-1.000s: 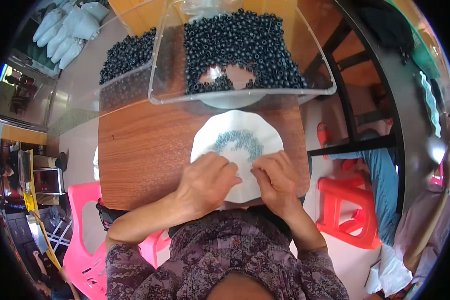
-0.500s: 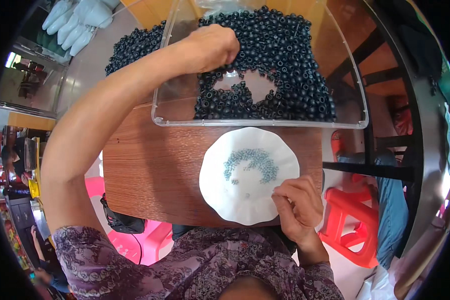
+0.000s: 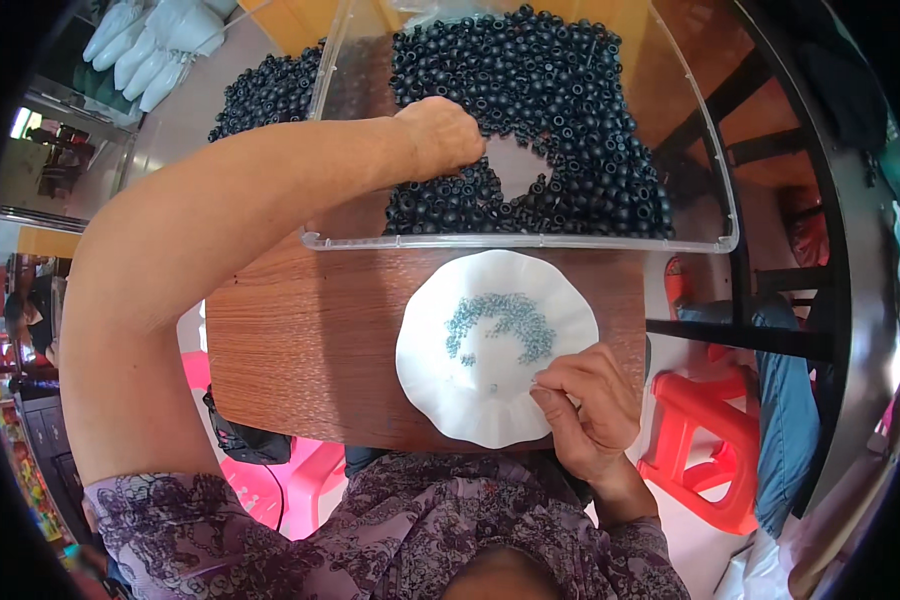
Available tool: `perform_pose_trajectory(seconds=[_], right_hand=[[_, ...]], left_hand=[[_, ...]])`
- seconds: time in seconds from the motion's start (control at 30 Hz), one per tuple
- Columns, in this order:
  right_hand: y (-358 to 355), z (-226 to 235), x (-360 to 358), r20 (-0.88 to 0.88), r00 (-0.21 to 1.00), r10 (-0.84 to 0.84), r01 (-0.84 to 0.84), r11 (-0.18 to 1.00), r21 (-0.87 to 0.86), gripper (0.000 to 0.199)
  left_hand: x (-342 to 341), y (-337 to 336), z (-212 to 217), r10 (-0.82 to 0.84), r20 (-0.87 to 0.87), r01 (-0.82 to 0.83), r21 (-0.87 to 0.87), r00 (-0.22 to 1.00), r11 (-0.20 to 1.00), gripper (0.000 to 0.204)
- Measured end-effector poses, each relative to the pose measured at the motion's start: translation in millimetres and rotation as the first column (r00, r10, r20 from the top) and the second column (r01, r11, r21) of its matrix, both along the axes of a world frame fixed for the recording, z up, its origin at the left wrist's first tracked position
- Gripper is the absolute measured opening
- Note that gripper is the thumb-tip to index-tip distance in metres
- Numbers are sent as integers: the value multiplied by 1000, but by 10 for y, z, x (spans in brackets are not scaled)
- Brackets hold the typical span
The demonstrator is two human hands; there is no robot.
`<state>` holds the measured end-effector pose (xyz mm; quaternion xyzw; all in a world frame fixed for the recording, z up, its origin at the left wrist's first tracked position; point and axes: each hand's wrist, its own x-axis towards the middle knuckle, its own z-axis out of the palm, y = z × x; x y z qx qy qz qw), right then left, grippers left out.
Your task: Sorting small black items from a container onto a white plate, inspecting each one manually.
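My left hand [image 3: 440, 138] is closed, reaching over a clear plastic bin [image 3: 420, 242] among small round black pieces with hollow centres [image 3: 560, 90]. Its fingertips are hidden, so what they grip, if anything, does not show. My right hand [image 3: 595, 410] pinches thumb and forefinger together over the right edge of a white scalloped plate [image 3: 450, 400]; anything between them is too small to name. On the plate, tiny pale blue-grey pieces [image 3: 525, 325] lie in an arc, with a few stray ones below.
The wood-grain table [image 3: 280, 350] carries the plate, with the bin at its far side. More black pieces [image 3: 270, 95] lie left of the bin. A red plastic stool [image 3: 705, 440] and a person's blue trouser leg [image 3: 785, 430] are to the right. A black bag [image 3: 250, 435] hangs at the lower left.
My left hand has moved nearer inside the bin, to the left edge of the bare patch among the black pieces. My right hand has shifted slightly left over the plate, still pinched.
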<state>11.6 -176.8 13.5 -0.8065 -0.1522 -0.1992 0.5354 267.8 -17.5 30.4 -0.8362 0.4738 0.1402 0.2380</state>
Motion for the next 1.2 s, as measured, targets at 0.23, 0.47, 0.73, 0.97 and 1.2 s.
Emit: perform_pose_trajectory(seconds=[0.23, 0.47, 0.73, 0.97, 1.2], right_hand=[[41, 45, -89, -22, 1000, -10, 10, 1000, 6, 18], [67, 83, -189, -12, 1000, -14, 14, 1000, 1, 18], [21, 36, -213, 10, 999, -44, 44, 999, 21, 17], [70, 70, -261, 7, 998, -57, 57, 998, 16, 15], [159, 171, -292, -134, 991, 12, 12, 983, 182, 11]], left_hand=[[27, 78, -13, -72, 25, 75, -119, 997, 990, 11], [103, 49, -38, 133, -132, -153, -157, 982, 976, 13], [160, 105, 225, 157, -287, -260, -369, 945, 892, 12], [-631, 296, 929, 18, -840, -830, -532, 542, 167, 16], [-1567, 482, 985, -186, -886, -892, -444, 425, 80, 22]])
